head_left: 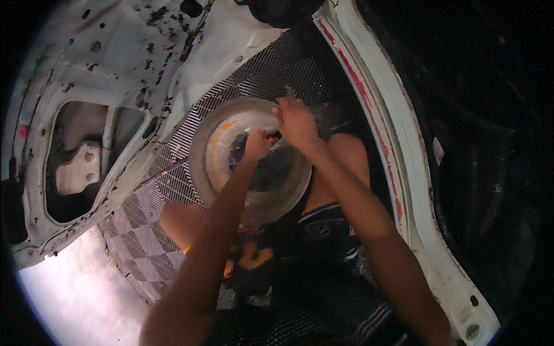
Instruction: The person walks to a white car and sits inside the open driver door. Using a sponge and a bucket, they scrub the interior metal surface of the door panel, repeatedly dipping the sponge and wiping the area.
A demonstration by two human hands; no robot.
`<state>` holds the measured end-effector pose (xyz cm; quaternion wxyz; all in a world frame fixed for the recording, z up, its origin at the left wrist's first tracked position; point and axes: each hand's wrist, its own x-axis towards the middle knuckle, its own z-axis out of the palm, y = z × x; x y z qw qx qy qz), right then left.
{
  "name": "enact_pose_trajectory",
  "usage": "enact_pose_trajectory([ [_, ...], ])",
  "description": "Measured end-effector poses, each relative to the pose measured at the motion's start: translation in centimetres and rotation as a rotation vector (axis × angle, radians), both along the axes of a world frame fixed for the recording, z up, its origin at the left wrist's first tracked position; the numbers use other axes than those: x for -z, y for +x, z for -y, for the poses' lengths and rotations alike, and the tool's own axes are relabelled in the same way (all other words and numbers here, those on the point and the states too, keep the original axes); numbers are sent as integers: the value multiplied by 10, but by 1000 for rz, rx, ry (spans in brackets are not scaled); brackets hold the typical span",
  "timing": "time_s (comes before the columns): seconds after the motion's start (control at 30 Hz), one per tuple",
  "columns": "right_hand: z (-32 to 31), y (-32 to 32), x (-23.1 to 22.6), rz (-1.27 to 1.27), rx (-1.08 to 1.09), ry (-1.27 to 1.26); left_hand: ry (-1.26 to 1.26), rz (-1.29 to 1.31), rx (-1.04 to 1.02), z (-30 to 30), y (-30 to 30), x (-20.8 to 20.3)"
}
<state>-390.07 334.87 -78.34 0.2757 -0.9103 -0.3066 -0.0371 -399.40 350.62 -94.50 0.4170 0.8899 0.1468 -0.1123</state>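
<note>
Between my knees sits a round pale basin (201, 147) with a wide rim, an orange streak inside and a dark, shiny bottom or liquid. My left hand (258, 144) is closed over the inside of the basin, its fingers curled around something small and dark that I cannot make out. Close by on the right, my right hand (295, 120) bends over the basin's far right rim with its fingers drawn together. Whatever it may hold is hidden by the fingers and the dim light.
A bare white car door panel (124, 69) with cutouts and dark patches stands on the left. Along the right runs a white door sill (398, 135) with a red strip. Patterned grey matting (147, 236) covers the floor, and a bright pale patch (81, 288) lies at lower left.
</note>
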Motion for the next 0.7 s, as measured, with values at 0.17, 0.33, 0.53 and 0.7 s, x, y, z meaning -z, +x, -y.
enact_pose_trajectory([
  [0.17, 20, 10, 12, 50, 34, 17, -729, 55, -328, 0, -4, -134],
  [0.33, 9, 2, -7, 262, -73, 234, -688, 57, -374, -32, -26, -181],
  [0.53, -10, -68, -26, -530, -23, 871, -1141, 105, -333, -27, -20, -192],
  [0.7, 7, -62, -9, -721, 414, 1174, -1343, -213, -272, 9, -16, -149],
])
